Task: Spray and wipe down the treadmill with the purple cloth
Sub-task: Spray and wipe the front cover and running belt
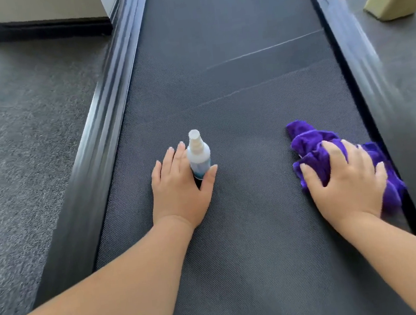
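Purple and plush, the cloth (313, 146) is bunched under the right hand (345, 176), whose fingers curl down into its folds and press it against the treadmill belt (232, 77); most of the fabric spills out ahead of the fingertips and off the hand's outer side, reaching the dark side rail (362, 69). It looks soft, light and limp, so it should crumple to any grip and is probably best kept wadded under the palm so no loose corner drags. Across from it, well apart, the left hand (179, 186) lies with its fingers fairly straight, and the small spray bottle (197, 155) stands in the fork between thumb and forefinger, touching both without a clear wrap. The bottle appears light, rigid plastic, smooth and perhaps slippery, and would likely be best taken round its body below the nozzle. Beyond the left rail (103, 122) lies grey carpet (18, 126).
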